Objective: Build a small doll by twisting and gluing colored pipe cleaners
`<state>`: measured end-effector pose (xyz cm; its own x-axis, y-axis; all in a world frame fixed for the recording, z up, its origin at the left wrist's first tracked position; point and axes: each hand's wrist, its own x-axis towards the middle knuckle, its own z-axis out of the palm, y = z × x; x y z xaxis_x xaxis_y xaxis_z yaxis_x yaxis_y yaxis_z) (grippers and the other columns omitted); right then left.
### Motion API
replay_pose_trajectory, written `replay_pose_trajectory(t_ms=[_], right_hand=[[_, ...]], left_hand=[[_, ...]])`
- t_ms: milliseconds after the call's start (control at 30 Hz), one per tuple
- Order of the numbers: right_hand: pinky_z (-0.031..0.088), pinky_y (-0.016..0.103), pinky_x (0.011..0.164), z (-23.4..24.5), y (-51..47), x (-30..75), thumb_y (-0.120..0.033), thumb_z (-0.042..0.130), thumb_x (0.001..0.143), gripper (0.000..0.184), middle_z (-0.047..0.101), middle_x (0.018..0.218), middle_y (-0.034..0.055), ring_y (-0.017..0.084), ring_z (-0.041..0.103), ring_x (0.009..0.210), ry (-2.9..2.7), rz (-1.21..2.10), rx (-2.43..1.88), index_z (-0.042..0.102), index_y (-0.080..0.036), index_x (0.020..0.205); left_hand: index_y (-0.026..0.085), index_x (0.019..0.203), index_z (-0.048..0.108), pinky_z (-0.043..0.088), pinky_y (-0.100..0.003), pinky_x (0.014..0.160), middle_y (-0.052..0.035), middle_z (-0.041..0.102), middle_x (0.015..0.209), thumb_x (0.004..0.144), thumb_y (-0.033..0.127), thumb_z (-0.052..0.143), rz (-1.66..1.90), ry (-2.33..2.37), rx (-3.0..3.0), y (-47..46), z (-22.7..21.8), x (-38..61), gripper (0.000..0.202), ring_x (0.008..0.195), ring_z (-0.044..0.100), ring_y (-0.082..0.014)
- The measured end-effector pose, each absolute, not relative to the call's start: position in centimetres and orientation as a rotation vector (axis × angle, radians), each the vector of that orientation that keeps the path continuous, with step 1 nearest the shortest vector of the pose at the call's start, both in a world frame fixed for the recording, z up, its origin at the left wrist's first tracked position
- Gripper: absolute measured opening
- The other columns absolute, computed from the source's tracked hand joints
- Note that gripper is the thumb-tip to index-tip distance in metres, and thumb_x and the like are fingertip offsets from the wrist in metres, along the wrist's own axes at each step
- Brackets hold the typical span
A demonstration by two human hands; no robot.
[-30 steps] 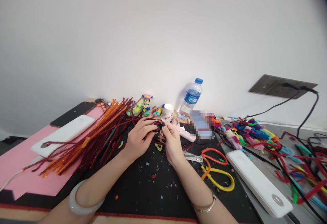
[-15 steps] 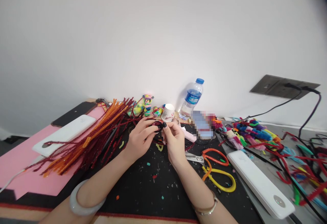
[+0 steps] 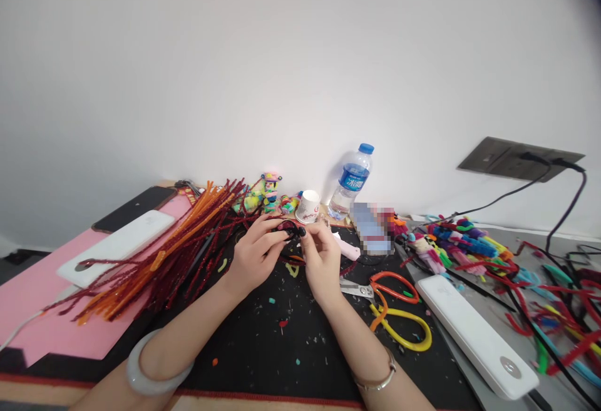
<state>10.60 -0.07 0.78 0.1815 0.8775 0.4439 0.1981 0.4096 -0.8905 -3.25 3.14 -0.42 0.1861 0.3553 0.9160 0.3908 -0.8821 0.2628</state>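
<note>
My left hand [image 3: 256, 254] and my right hand [image 3: 322, 259] meet above the black mat [image 3: 263, 348], fingertips pinched close together. Between them is a dark, bent pipe cleaner [image 3: 292, 229], gripped by both hands and partly covered by the fingers. Its exact shape is too small to make out. Left of my hands lies a big bundle of dark red and orange pipe cleaners [image 3: 188, 248]. Scissors with red and yellow handles [image 3: 406, 329] rest on the mat beside my right forearm.
A paper cup [image 3: 308, 206], a water bottle [image 3: 351, 182] and a small colourful figure [image 3: 271, 189] stand by the wall. White power banks [image 3: 479, 336] lie on both sides. Colourful pipe cleaners [image 3: 573, 317] and cables crowd the right. Scraps dot the mat.
The left fingers have shifted slightly around the pipe cleaner, and its dark loop shows more clearly. Both hands stay in nearly the same place.
</note>
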Motion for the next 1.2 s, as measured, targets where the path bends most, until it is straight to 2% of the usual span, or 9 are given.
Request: replay_pose_trajectory(t_ms=[233,333,433,533,767,1000,1200], right_hand=[[0.040,0.027,0.065,0.3,0.1,10.8,-0.024,0.042,0.089,0.016,0.055,0.078,0.0022,0.015,0.051,0.074,-1.465,0.510,-1.099,0.055,-0.019,0.081],[0.044,0.029,0.071,0.4,-0.1,11.0,-0.020,0.039,0.089,0.017,0.060,0.090,0.0048,0.017,0.055,0.083,-1.533,0.436,-1.092,0.055,-0.020,0.094],[0.044,0.034,0.084,0.7,-0.3,11.4,-0.015,0.040,0.088,0.027,0.060,0.107,0.0077,0.019,0.055,0.099,-1.678,0.254,-1.025,0.054,-0.021,0.110],[0.042,0.037,0.093,0.9,-0.3,11.7,-0.011,0.041,0.087,0.031,0.060,0.111,0.0091,0.019,0.053,0.106,-1.759,0.098,-0.979,0.055,-0.021,0.113],[0.050,0.035,0.080,0.8,-0.1,11.8,-0.012,0.045,0.086,0.026,0.067,0.092,0.0074,0.018,0.061,0.087,-1.740,-0.050,-0.993,0.062,-0.021,0.103],[0.049,0.035,0.082,0.7,-0.1,11.8,-0.010,0.044,0.086,0.024,0.066,0.093,0.0087,0.018,0.060,0.089,-1.756,-0.044,-0.996,0.061,-0.020,0.102],[0.050,0.035,0.083,0.5,0.2,11.7,-0.011,0.043,0.086,0.026,0.066,0.096,0.0086,0.019,0.061,0.093,-1.750,-0.055,-0.977,0.061,-0.020,0.102]], left_hand=[[0.018,0.093,0.058,0.046,-0.043,0.095,-0.0071,0.063,0.099,0.074,0.002,0.056,-1.837,-0.738,-2.388,3.1,-0.3,-3.3,0.026,0.097,0.060,-0.0170],[0.019,0.092,0.058,0.047,-0.042,0.094,-0.0072,0.063,0.099,0.075,0.003,0.056,-1.822,-0.754,-2.375,3.1,-0.3,-3.4,0.024,0.098,0.060,-0.0175],[0.019,0.092,0.057,0.047,-0.042,0.093,-0.0071,0.063,0.099,0.076,0.005,0.055,-1.809,-0.772,-2.367,3.1,-0.3,-3.4,0.021,0.100,0.059,-0.0182],[0.019,0.092,0.057,0.047,-0.042,0.094,-0.0075,0.063,0.099,0.076,0.005,0.055,-1.800,-0.771,-2.376,3.2,-0.4,-3.5,0.021,0.100,0.059,-0.0182],[0.019,0.093,0.058,0.046,-0.043,0.094,-0.0074,0.063,0.098,0.078,0.008,0.053,-1.795,-0.777,-2.399,3.2,-0.5,-3.5,0.019,0.097,0.060,-0.0175],[0.019,0.106,0.053,0.047,-0.041,0.094,-0.0067,0.065,0.099,0.076,0.005,0.054,-1.834,-0.807,-2.379,3.0,-0.4,-3.3,0.033,0.101,0.059,-0.0191],[0.018,0.098,0.055,0.045,-0.041,0.096,-0.0060,0.066,0.096,0.078,0.008,0.053,-1.830,-0.830,-2.398,3.0,-0.4,-3.3,0.023,0.097,0.061,-0.0178]])
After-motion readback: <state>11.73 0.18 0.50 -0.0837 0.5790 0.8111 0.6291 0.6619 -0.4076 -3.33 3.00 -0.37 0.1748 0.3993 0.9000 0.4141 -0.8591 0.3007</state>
